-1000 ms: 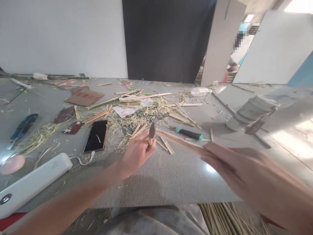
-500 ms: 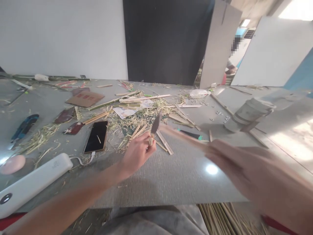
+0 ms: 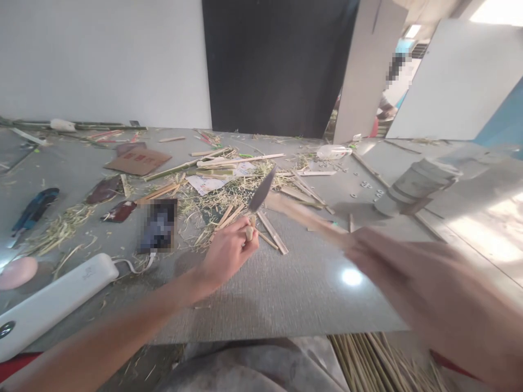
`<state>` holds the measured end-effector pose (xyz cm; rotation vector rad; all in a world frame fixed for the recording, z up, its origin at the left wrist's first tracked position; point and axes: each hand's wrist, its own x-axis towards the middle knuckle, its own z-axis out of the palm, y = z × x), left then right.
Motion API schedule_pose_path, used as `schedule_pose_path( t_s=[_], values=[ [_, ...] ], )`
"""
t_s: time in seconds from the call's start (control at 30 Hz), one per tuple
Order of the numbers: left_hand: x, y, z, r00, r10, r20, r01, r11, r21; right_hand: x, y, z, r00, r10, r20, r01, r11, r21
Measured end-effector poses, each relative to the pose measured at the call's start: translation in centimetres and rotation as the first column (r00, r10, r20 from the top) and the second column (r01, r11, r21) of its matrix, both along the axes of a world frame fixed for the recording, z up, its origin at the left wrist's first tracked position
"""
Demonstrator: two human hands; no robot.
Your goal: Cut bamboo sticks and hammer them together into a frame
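My left hand (image 3: 229,253) is closed around a short pale wooden piece (image 3: 249,234) whose rounded end shows between the fingers. Most of that piece is hidden in the grip. My right hand (image 3: 392,272), blurred by motion, wraps the wooden handle of a hammer (image 3: 262,190). The hammer's dark, tapered head is just above my left hand, pointing up and away. Split bamboo strips (image 3: 273,231) and a heap of pale shavings (image 3: 216,201) lie around and beyond my left hand.
On the left are a phone (image 3: 158,226) cabled to a white power bank (image 3: 61,305), a blue-black utility knife (image 3: 35,209) and a pink rounded object (image 3: 18,272). A bamboo cylinder (image 3: 417,188) and small rings (image 3: 365,185) lie right. Bamboo sticks (image 3: 376,359) are below the table edge.
The hammer head has lifted slightly away from my left hand and tilted to the right. My left hand keeps its grip. The phone's dark screen has lit up. The view has shifted a little.
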<state>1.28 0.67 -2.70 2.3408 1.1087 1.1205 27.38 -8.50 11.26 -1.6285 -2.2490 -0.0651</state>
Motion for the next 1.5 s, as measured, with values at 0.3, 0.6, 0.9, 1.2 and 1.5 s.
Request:
schedule_pose_path(
  t_s=[0.3, 0.6, 0.9, 1.2, 1.5],
  values=[
    [-0.9, 1.6, 0.2, 0.925, 0.057, 0.376, 0.079, 0.938, -0.336, -0.5, 6.6, -2.8, 0.933, -0.121, -0.340, 0.006, 0.947, -0.320],
    [-0.4, 2.3, -0.2, 0.773, 0.203, 0.601, 0.195, 0.825, -0.531, -0.8, 14.1, -11.8, 0.994, -0.088, 0.070, 0.099, 0.982, -0.163],
    [-0.7, 2.5, -0.4, 0.772, 0.171, 0.612, 0.310, 0.739, -0.598, -0.7, 16.7, -14.2, 0.962, -0.110, 0.249, 0.140, 0.984, -0.108],
    [-0.5, 2.2, 0.0, 0.807, 0.095, 0.583, 0.360, 0.704, -0.612, -2.4, 15.7, -12.6, 0.980, 0.170, -0.103, -0.167, 0.985, 0.037],
    [-1.0, 2.2, 1.3, 0.929, -0.217, 0.299, 0.323, 0.870, -0.372, -7.2, 13.1, -9.3, 0.692, 0.180, -0.699, -0.468, 0.850, -0.244]
  ],
)
